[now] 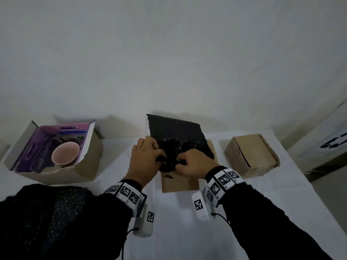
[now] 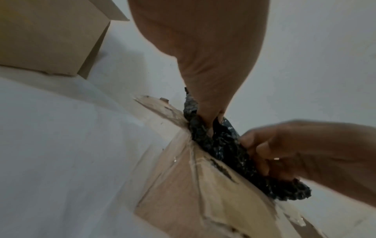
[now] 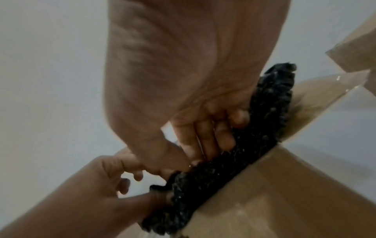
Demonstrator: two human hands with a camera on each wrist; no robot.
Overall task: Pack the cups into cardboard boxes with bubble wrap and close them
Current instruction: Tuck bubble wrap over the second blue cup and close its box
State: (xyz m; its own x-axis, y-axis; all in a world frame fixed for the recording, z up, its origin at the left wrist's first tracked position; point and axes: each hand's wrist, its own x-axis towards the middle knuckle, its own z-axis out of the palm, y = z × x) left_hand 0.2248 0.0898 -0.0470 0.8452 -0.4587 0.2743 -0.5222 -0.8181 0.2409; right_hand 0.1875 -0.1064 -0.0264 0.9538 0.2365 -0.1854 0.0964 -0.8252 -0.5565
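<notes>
A sheet of black bubble wrap (image 1: 174, 130) stands out of the open middle cardboard box (image 1: 180, 182), its lower part crumpled at the box mouth. My left hand (image 1: 144, 156) grips the crumpled wrap on its left side, and my right hand (image 1: 193, 162) grips it on the right. In the left wrist view my left fingers (image 2: 203, 112) dig into the bubble wrap (image 2: 223, 148) at the box (image 2: 193, 185) edge. In the right wrist view my right fingers (image 3: 203, 136) curl over the bubble wrap (image 3: 223, 169). No cup shows in this box. A pink cup (image 1: 65, 152) sits in the open left box (image 1: 88, 166).
A closed small cardboard box (image 1: 251, 154) stands at the right on the white table (image 1: 178, 231). More black bubble wrap (image 1: 47, 212) lies at the near left. A wall rises right behind the boxes. The table's right edge runs near the closed box.
</notes>
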